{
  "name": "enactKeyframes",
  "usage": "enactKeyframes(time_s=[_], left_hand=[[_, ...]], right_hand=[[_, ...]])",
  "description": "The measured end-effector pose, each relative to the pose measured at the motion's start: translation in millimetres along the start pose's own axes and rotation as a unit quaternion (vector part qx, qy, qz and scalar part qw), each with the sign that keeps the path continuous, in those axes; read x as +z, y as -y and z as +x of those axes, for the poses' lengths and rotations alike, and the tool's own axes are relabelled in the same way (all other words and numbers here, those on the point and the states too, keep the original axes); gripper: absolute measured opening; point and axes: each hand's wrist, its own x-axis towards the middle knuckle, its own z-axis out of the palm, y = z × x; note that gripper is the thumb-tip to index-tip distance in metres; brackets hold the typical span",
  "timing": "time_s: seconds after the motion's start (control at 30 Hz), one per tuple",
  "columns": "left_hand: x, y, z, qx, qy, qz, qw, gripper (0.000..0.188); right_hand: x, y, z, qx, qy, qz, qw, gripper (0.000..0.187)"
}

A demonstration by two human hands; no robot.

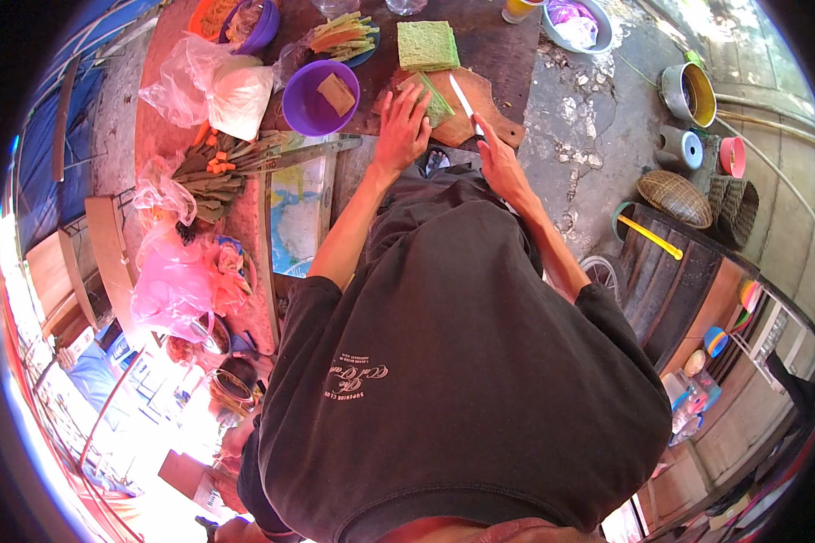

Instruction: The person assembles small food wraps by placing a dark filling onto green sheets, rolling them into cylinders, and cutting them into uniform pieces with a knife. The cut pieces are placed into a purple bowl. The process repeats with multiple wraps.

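A wooden cutting board point(480, 93) lies near the table's front edge. On it is a thin green slice point(437, 106), like bread. My left hand point(402, 129) rests over the slice's left side, fingers stretched out. In my right hand point(500, 166) is a knife point(462, 96) with a pale blade, pointing away from me along the slice's right side. Behind the slice stands a stack of green square slices point(427, 45). Left of my left hand, a purple bowl point(294, 101) holds a brown strip-like piece point(336, 94). The knife's handle is mostly hidden by my fingers.
Light strips point(344, 38) lie piled on a plate behind the bowl. Clear plastic bags point(240, 95), orange pieces and long leafy stalks point(210, 185) crowd the left. A blue basin point(598, 27) stands far right; a metal pot point(688, 95) and woven baskets point(675, 198) line the right.
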Motion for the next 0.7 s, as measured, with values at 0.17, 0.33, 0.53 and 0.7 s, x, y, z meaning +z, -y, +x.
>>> enactKeyframes(time_s=[0.17, 0.33, 0.53, 0.7], left_hand=[[4, 1, -3, -0.001, 0.005, 0.012, 1.0, 0.054], [3, 2, -2, -0.002, 0.007, 0.014, 1.0, 0.051], [5, 1, 0, -0.008, -0.002, 0.017, 1.0, 0.052], [7, 0, 0, -0.016, -0.012, 0.007, 1.0, 0.053]], right_hand=[[8, 7, 10, -0.028, 0.034, 0.015, 0.999, 0.059], [10, 7, 13, 0.011, 0.071, 0.004, 0.997, 0.059], [14, 2, 14, -0.005, 0.061, -0.017, 0.998, 0.061], [14, -1, 15, 0.008, 0.071, -0.041, 0.997, 0.062]])
